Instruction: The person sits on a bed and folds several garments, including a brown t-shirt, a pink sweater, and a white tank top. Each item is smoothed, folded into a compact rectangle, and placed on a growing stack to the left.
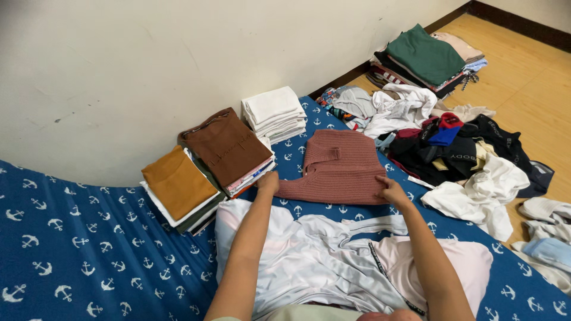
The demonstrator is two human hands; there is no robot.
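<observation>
Anchor-printed blue bedding [89, 249] is shown bearing a soft, light, limp rust knitted sweater [339, 166], half-folded beside stacked clothes [229, 148], its near edge pinched at either corner by left hand [269, 181] and right hand [391, 189].

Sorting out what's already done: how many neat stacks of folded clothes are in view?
4. An orange-topped stack and a brown-topped stack lie by the wall, a white stack sits beside them, and a green-topped stack rests on the wooden floor. The loose heap may hide more.
</observation>
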